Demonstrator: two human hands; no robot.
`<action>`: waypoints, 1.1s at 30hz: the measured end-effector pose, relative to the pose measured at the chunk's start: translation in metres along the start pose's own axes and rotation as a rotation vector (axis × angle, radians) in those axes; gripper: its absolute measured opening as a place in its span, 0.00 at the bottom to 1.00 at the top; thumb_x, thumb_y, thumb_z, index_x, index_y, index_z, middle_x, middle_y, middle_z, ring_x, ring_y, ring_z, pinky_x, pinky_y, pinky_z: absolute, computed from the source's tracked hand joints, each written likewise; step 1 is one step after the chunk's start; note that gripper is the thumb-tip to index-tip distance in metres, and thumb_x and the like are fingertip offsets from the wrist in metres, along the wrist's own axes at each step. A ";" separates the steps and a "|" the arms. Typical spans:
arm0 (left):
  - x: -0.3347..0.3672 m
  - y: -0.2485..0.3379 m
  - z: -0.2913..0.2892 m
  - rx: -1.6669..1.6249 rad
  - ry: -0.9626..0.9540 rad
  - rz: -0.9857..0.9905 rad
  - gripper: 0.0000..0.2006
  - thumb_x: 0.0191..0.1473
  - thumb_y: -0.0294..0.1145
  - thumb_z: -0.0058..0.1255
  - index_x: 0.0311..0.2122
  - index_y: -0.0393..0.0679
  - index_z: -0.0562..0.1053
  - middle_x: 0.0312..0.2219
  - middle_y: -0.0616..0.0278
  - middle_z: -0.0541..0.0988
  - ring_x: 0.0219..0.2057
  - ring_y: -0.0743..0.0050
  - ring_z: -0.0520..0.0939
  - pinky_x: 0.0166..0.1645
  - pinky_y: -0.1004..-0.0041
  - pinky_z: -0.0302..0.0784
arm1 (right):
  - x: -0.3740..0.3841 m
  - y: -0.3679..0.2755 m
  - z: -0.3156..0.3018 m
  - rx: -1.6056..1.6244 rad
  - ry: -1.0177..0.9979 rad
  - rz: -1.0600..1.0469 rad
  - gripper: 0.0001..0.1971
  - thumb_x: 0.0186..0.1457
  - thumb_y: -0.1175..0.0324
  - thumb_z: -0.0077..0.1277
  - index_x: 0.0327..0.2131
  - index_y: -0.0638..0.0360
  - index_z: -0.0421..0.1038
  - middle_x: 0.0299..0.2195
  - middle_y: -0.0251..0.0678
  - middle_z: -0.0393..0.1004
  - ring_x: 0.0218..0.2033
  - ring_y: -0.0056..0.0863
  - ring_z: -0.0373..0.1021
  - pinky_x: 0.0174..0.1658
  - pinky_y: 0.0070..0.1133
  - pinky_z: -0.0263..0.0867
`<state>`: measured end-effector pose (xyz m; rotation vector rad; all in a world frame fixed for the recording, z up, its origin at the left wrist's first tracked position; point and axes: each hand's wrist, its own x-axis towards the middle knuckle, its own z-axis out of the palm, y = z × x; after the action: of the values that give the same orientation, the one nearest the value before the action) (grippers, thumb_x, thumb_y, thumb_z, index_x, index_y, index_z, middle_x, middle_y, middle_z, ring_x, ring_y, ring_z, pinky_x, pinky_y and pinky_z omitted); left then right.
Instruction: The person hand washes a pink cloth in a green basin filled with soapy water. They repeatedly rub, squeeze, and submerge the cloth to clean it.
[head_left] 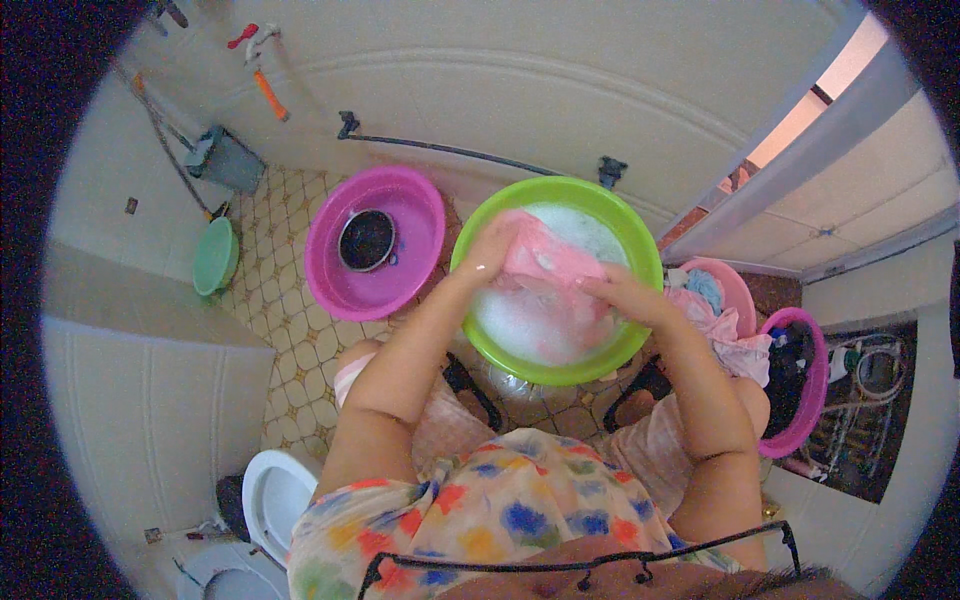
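A wet pink cloth (548, 256), perhaps a garment, is stretched between my two hands over a lime-green basin (655, 262). White suds (530, 325) fill much of the basin, and the cloth's lower part dips into them. My left hand (490, 247) grips the cloth at the basin's left side, some foam on its wrist. At the right side my right hand (622, 292) has its fingers curled on the cloth's other end. The fingertips of both hands are partly hidden by the fabric.
Left of the green basin stands a magenta basin (325, 285) with a dark round pan-like vessel (367, 240) in it. Pink and blue clothes (708, 312) spill from a pink tub at right, beside another magenta basin (818, 385) holding dark items. A toilet (265, 500) is at lower left.
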<state>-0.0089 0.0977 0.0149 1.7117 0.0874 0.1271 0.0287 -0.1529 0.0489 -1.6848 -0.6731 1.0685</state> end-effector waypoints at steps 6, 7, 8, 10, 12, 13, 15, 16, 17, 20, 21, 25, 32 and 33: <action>-0.017 -0.021 0.028 0.651 -0.744 -0.019 0.16 0.51 0.41 0.40 0.40 0.44 0.72 0.39 0.53 0.74 0.40 0.55 0.74 0.46 0.62 0.67 | 0.001 -0.008 -0.004 0.477 0.080 -0.204 0.17 0.55 0.57 0.41 0.42 0.58 0.67 0.39 0.35 0.69 0.39 0.27 0.66 0.41 0.25 0.65; -0.019 -0.019 0.029 0.566 -0.754 -0.046 0.16 0.50 0.41 0.41 0.40 0.44 0.72 0.39 0.52 0.74 0.40 0.54 0.74 0.46 0.62 0.67 | 0.004 0.004 -0.007 0.538 0.079 -0.178 0.16 0.56 0.58 0.41 0.42 0.58 0.66 0.40 0.35 0.68 0.40 0.27 0.66 0.42 0.26 0.64; -0.019 -0.011 0.024 0.584 -0.795 -0.093 0.16 0.50 0.41 0.41 0.40 0.44 0.72 0.39 0.52 0.74 0.40 0.54 0.74 0.46 0.62 0.67 | 0.007 0.009 -0.008 0.598 0.072 -0.153 0.16 0.56 0.58 0.41 0.42 0.58 0.66 0.41 0.35 0.67 0.40 0.26 0.65 0.44 0.26 0.64; -0.014 0.005 0.006 0.618 -0.875 -0.193 0.16 0.50 0.42 0.41 0.40 0.45 0.73 0.38 0.52 0.75 0.39 0.54 0.75 0.45 0.63 0.68 | 0.006 0.006 -0.009 0.658 0.060 -0.036 0.16 0.56 0.59 0.40 0.43 0.59 0.65 0.41 0.36 0.67 0.42 0.27 0.64 0.46 0.26 0.62; -0.010 0.011 -0.004 0.620 -0.631 -0.209 0.18 0.54 0.41 0.37 0.45 0.44 0.68 0.40 0.51 0.74 0.39 0.58 0.74 0.45 0.65 0.68 | 0.009 0.018 -0.013 0.686 0.069 0.026 0.17 0.56 0.59 0.40 0.44 0.60 0.64 0.42 0.37 0.67 0.44 0.27 0.63 0.48 0.26 0.61; -0.005 0.013 -0.004 0.618 -0.516 -0.213 0.19 0.55 0.41 0.36 0.48 0.44 0.66 0.41 0.50 0.73 0.40 0.60 0.74 0.45 0.67 0.67 | 0.018 0.041 -0.018 0.684 0.082 0.033 0.17 0.56 0.60 0.40 0.45 0.60 0.63 0.43 0.38 0.66 0.45 0.27 0.62 0.49 0.26 0.60; -0.003 0.003 -0.009 0.302 -0.183 -0.239 0.20 0.53 0.39 0.40 0.51 0.45 0.63 0.42 0.48 0.72 0.40 0.56 0.74 0.46 0.65 0.67 | 0.029 0.044 -0.011 0.633 0.239 0.025 0.18 0.56 0.61 0.40 0.46 0.61 0.62 0.44 0.39 0.66 0.45 0.28 0.63 0.50 0.26 0.59; -0.003 -0.002 -0.010 0.145 -0.017 -0.246 0.21 0.52 0.39 0.41 0.52 0.45 0.62 0.43 0.47 0.71 0.41 0.54 0.74 0.46 0.65 0.67 | 0.035 0.046 -0.005 0.582 0.402 0.006 0.18 0.55 0.62 0.41 0.46 0.62 0.62 0.44 0.39 0.67 0.44 0.29 0.64 0.49 0.26 0.60; -0.002 -0.005 -0.005 0.166 0.014 -0.235 0.22 0.51 0.37 0.43 0.52 0.46 0.61 0.42 0.46 0.71 0.41 0.52 0.74 0.46 0.64 0.67 | 0.038 0.042 -0.001 0.523 0.570 -0.012 0.18 0.55 0.63 0.42 0.46 0.63 0.62 0.43 0.40 0.68 0.43 0.30 0.66 0.49 0.26 0.60; 0.001 -0.023 0.015 0.379 0.038 -0.084 0.26 0.46 0.31 0.47 0.53 0.46 0.60 0.42 0.45 0.71 0.40 0.51 0.74 0.46 0.62 0.68 | 0.060 0.060 0.001 -0.049 0.732 -0.203 0.19 0.52 0.64 0.44 0.46 0.63 0.62 0.42 0.44 0.69 0.43 0.35 0.66 0.48 0.27 0.59; 0.004 -0.034 0.020 0.548 -0.006 0.046 0.26 0.45 0.29 0.47 0.53 0.46 0.60 0.42 0.47 0.71 0.40 0.53 0.74 0.46 0.63 0.69 | 0.069 0.067 0.001 -0.082 0.672 -0.218 0.19 0.51 0.64 0.44 0.45 0.63 0.63 0.41 0.45 0.69 0.43 0.36 0.66 0.48 0.28 0.59; 0.008 -0.058 0.026 0.634 -0.173 -0.101 0.26 0.43 0.27 0.46 0.52 0.47 0.61 0.42 0.50 0.71 0.40 0.55 0.74 0.44 0.62 0.71 | 0.084 0.052 0.013 -0.429 0.415 0.051 0.17 0.47 0.63 0.47 0.39 0.65 0.66 0.38 0.51 0.70 0.42 0.42 0.66 0.46 0.30 0.59; 0.012 -0.048 0.072 -0.651 0.126 -0.437 0.19 0.52 0.41 0.37 0.47 0.45 0.64 0.38 0.52 0.72 0.40 0.59 0.73 0.43 0.62 0.69 | 0.115 0.104 0.003 -0.204 1.042 -0.148 0.12 0.46 0.66 0.48 0.32 0.64 0.68 0.33 0.49 0.70 0.36 0.44 0.67 0.41 0.30 0.62; 0.008 -0.045 0.068 -0.792 0.128 -0.524 0.20 0.53 0.46 0.36 0.47 0.45 0.64 0.39 0.52 0.72 0.40 0.58 0.73 0.43 0.60 0.69 | 0.115 0.083 0.017 -0.183 0.953 -0.167 0.11 0.46 0.66 0.48 0.32 0.63 0.68 0.32 0.48 0.70 0.36 0.44 0.67 0.40 0.30 0.62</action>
<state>0.0092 0.0391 -0.0392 0.8493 0.5073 -0.1122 0.0617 -0.0805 -0.0697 -1.9882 -0.2675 0.0154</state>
